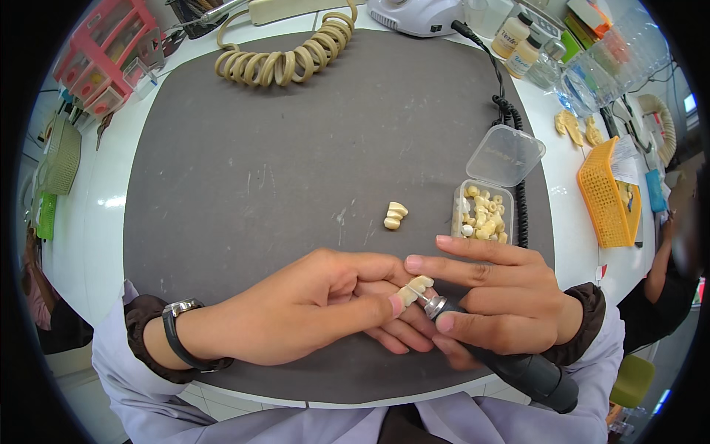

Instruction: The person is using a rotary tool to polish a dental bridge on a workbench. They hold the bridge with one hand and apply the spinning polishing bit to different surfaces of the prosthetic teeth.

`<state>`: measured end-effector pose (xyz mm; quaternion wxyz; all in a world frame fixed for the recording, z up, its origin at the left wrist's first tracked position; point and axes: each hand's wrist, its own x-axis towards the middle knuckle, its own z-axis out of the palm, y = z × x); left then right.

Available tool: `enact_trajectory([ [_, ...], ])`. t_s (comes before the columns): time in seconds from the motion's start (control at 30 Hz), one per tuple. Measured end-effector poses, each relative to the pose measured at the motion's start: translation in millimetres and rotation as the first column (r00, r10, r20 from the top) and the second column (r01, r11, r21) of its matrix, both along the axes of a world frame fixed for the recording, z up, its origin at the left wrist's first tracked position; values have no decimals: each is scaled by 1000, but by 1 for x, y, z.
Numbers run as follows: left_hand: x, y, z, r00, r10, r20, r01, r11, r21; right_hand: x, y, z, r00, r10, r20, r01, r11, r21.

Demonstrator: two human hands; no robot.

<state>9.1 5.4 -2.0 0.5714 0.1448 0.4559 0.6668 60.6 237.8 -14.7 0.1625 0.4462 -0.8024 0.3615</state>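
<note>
My left hand (355, 300) is closed, pinching a cream dental bridge (418, 286) between thumb and fingers. In my right hand (503, 296) is a black rotary handpiece (529, 376) with a silver collar, gripped like a pen. Its thin bur touches or nearly touches the bridge; which of the two I cannot tell. Just beyond my hands, another small cream tooth piece (396, 215) lies on the grey mat (244, 170). Past my right fingers stands a clear plastic box (458, 214) with its lid swung back, holding many cream tooth pieces (484, 211).
A beige coiled hose (288, 66) lies at the mat's far edge. The black coiled cord (522, 214) runs down the right side behind the box. Farther right are an orange basket (603, 200) and two bottles (518, 44). A pink drawer unit (103, 55) stands far left.
</note>
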Motion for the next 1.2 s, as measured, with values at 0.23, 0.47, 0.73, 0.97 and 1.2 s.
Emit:
enact_trajectory([
  [0.23,-1,0,0,1000,-20,7,20,1000,4,0,2,3,1000,19,21,-19,999,28],
  [0.47,-1,1,-3,1000,-16,14,16,1000,12,0,0,-1,998,13,-60,-10,999,47],
  [0.73,-1,1,0,1000,-9,15,9,1000,-3,1,3,3,997,74,-38,-71,995,64],
  [0.97,-1,1,-1,999,-3,34,3,1000,-6,1,3,5,997,69,-29,-68,996,54],
  [1.2,-3,0,-7,998,-49,28,48,998,35,0,4,3,997,65,-36,-63,996,65],
])
